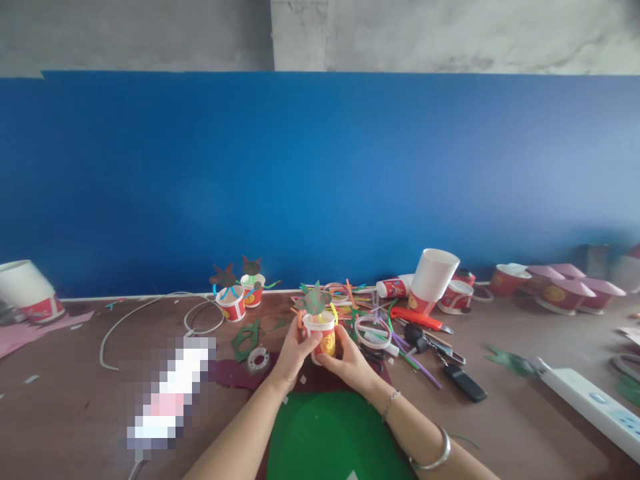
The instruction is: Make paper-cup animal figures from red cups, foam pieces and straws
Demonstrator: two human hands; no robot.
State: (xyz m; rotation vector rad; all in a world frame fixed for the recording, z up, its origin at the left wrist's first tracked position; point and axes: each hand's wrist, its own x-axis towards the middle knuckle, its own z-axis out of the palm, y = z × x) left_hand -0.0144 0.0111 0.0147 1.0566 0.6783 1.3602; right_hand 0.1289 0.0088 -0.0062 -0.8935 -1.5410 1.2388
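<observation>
Between both palms I hold a red and white paper cup (326,339) with a gold print, upright near the middle of the table. A green paper cutout (315,301) with pointed tips rises from its rim, and a yellow strip (335,313) curves at its right side. My left hand (296,352) wraps the cup's left side, thumb across the front. From the right, my right hand (353,360) grips it, its thumb low on the front. Green paper (335,433) lies below my wrists, over dark red paper (240,375).
Two decorated cups (231,303) stand at the back left. A tape roll (259,360) lies left of my hands. To the right are pipe cleaners (425,373), an orange utility knife (416,318), keys (463,381), stacked cups (434,277) and a power strip (595,400). A blue wall panel (320,180) rises behind.
</observation>
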